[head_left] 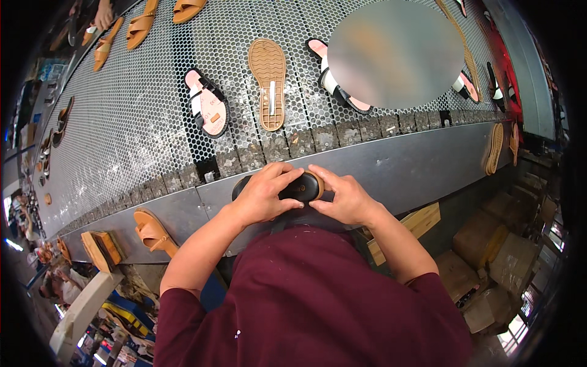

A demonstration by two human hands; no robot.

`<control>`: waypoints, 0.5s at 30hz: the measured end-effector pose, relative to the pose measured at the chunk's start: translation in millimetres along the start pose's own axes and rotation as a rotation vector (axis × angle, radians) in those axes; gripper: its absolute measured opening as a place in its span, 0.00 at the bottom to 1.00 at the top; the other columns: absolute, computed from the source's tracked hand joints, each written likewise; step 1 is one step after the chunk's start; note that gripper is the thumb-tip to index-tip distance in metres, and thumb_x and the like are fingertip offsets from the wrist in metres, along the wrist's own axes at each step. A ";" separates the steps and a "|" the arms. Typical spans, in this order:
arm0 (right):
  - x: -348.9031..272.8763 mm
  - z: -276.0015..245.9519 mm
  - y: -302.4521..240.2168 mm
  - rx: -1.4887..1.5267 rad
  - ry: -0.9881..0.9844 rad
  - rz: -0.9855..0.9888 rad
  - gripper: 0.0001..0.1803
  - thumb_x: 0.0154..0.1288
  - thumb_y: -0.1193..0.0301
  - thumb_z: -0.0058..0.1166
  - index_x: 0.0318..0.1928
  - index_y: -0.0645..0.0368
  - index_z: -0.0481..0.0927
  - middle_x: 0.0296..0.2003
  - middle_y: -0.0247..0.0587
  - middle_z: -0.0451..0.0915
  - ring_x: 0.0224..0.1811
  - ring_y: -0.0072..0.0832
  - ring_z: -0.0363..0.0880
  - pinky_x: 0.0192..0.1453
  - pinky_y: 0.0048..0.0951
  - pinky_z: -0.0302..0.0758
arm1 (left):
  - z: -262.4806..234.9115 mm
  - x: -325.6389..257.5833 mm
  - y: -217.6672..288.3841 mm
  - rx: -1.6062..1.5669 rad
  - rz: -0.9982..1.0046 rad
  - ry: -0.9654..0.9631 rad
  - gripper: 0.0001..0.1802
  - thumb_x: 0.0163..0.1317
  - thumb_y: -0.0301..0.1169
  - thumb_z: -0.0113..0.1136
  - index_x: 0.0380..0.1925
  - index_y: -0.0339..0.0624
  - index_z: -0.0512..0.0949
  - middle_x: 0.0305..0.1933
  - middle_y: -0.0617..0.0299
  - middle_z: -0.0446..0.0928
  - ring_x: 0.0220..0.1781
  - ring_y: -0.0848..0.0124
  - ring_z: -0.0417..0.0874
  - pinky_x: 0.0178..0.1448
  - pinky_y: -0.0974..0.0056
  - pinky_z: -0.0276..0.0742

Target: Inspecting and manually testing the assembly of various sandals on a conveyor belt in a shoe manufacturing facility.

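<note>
Close in front of my body, by the steel edge of the conveyor, I hold a black sandal with a tan sole edge (304,188). My left hand (264,192) grips it from the left, thumb and fingers at its sides, covering its middle. The fingers and thumb of my right hand (344,194) close round its rounded right end. A tan patterned outsole (267,76) lies tread up on the mesh beyond my hands. To its left is a pink sandal with black and white straps (208,103); a similar black-and-white sandal (333,79) lies to its right.
The mesh conveyor (140,116) has a flat metal border (403,156). Tan sandals (142,25) lie at the far left, near another person's hand (104,13). A tan sandal (154,231) rests on the near border. Cartons (489,244) stand low at right. A blurred oval hides part of the conveyor.
</note>
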State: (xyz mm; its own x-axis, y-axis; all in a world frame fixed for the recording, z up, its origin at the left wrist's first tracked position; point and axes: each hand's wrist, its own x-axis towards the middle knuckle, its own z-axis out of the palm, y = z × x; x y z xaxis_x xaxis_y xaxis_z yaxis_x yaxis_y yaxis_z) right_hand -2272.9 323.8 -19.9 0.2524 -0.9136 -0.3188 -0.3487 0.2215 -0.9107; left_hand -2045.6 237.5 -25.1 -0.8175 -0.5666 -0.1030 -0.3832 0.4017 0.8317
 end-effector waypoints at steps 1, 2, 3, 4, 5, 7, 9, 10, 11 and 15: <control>-0.4 -0.2 -1.4 0.020 0.024 -0.035 0.38 0.58 0.70 0.66 0.68 0.64 0.65 0.46 0.55 0.84 0.49 0.46 0.85 0.54 0.37 0.80 | 0.2 -0.2 -0.6 -0.006 0.005 -0.001 0.39 0.43 0.35 0.79 0.59 0.40 0.76 0.52 0.52 0.75 0.54 0.53 0.77 0.58 0.55 0.75; -0.7 -0.2 -3.5 0.039 0.048 -0.071 0.37 0.59 0.69 0.66 0.67 0.65 0.67 0.44 0.55 0.84 0.47 0.46 0.85 0.52 0.37 0.81 | 1.0 -0.6 -1.9 -0.011 0.010 -0.002 0.39 0.43 0.35 0.79 0.59 0.40 0.76 0.52 0.52 0.75 0.54 0.53 0.77 0.58 0.55 0.75; -1.2 0.2 -5.1 0.059 0.074 -0.106 0.35 0.59 0.69 0.65 0.66 0.65 0.68 0.42 0.55 0.85 0.45 0.46 0.86 0.49 0.37 0.81 | 1.3 0.0 -2.0 -0.017 0.016 -0.004 0.39 0.44 0.35 0.79 0.59 0.40 0.76 0.52 0.52 0.75 0.54 0.53 0.77 0.58 0.55 0.75; -1.2 2.8 -4.5 0.061 0.120 -0.077 0.32 0.60 0.68 0.65 0.63 0.65 0.70 0.39 0.55 0.85 0.42 0.46 0.86 0.46 0.37 0.81 | 1.7 0.8 -1.4 -0.019 0.017 -0.003 0.39 0.44 0.35 0.79 0.59 0.40 0.76 0.52 0.52 0.75 0.54 0.53 0.77 0.58 0.55 0.75; -0.5 7.4 -2.5 0.064 0.165 -0.048 0.29 0.61 0.68 0.64 0.61 0.65 0.72 0.36 0.54 0.85 0.39 0.46 0.87 0.43 0.37 0.81 | 2.1 2.1 -0.2 -0.020 0.018 -0.001 0.39 0.44 0.36 0.79 0.59 0.40 0.76 0.52 0.52 0.75 0.54 0.53 0.77 0.58 0.55 0.75; 1.5 14.2 -1.8 0.042 0.247 -0.018 0.25 0.62 0.69 0.63 0.58 0.66 0.75 0.33 0.51 0.85 0.34 0.39 0.87 0.38 0.34 0.81 | 3.4 4.0 1.0 -0.010 0.026 0.018 0.39 0.44 0.36 0.79 0.59 0.40 0.76 0.52 0.52 0.76 0.54 0.54 0.78 0.57 0.56 0.76; 3.6 18.2 -2.4 -0.009 0.322 -0.014 0.21 0.63 0.72 0.62 0.55 0.68 0.77 0.31 0.45 0.86 0.32 0.26 0.86 0.36 0.27 0.79 | 5.8 5.8 0.9 0.013 0.041 0.051 0.39 0.43 0.37 0.80 0.58 0.41 0.77 0.53 0.53 0.77 0.52 0.54 0.79 0.55 0.56 0.78; 5.3 19.2 -0.6 -0.014 0.361 -0.045 0.19 0.63 0.71 0.62 0.53 0.67 0.78 0.30 0.48 0.85 0.30 0.32 0.86 0.34 0.30 0.79 | 6.9 7.3 1.9 0.021 0.029 0.044 0.40 0.43 0.38 0.80 0.59 0.41 0.76 0.53 0.52 0.76 0.53 0.54 0.79 0.55 0.56 0.77; 7.6 19.7 1.9 -0.018 0.399 -0.076 0.18 0.63 0.70 0.61 0.51 0.66 0.78 0.29 0.50 0.84 0.29 0.39 0.86 0.32 0.33 0.79 | 8.3 9.1 3.0 0.029 0.017 0.036 0.41 0.43 0.39 0.80 0.59 0.41 0.76 0.54 0.52 0.76 0.54 0.54 0.78 0.56 0.56 0.77; 9.6 5.8 7.3 -0.029 0.420 -0.052 0.16 0.62 0.71 0.60 0.48 0.66 0.80 0.27 0.52 0.83 0.27 0.41 0.86 0.31 0.34 0.79 | -2.7 21.8 16.6 0.095 -0.055 -0.037 0.44 0.42 0.41 0.80 0.62 0.40 0.74 0.60 0.49 0.73 0.62 0.52 0.74 0.64 0.55 0.73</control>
State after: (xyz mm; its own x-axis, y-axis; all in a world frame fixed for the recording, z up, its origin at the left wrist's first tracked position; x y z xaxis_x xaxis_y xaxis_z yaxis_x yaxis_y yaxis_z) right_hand -2267.8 318.6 -31.1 -0.1174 -0.9843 -0.1319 -0.3723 0.1667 -0.9130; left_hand -2068.6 229.9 -12.1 -0.8090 -0.5632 -0.1684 -0.4654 0.4387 0.7687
